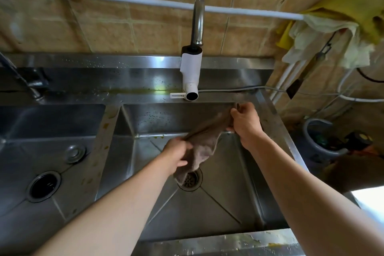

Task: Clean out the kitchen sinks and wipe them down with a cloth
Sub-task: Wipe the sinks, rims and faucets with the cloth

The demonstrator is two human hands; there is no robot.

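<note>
Both my hands hold a brown-grey cloth (204, 141) stretched above the right steel sink (218, 210). My left hand (176, 155) grips the cloth's lower part, just above the round drain strainer (191, 180). My right hand (245, 119) pinches the upper end near the sink's back right corner. A loose fold of cloth hangs down over the drain. The left sink (52, 131) lies beyond a stained steel divider (104, 137) and has an open black drain hole (42, 186).
A white-bodied tap with a chrome spout (192, 68) rises behind the right sink. A second tap (34, 87) stands at the back left. Yellow and white cloths (332, 33) hang on a wall pipe at upper right. A bucket (320, 137) sits right of the sink unit.
</note>
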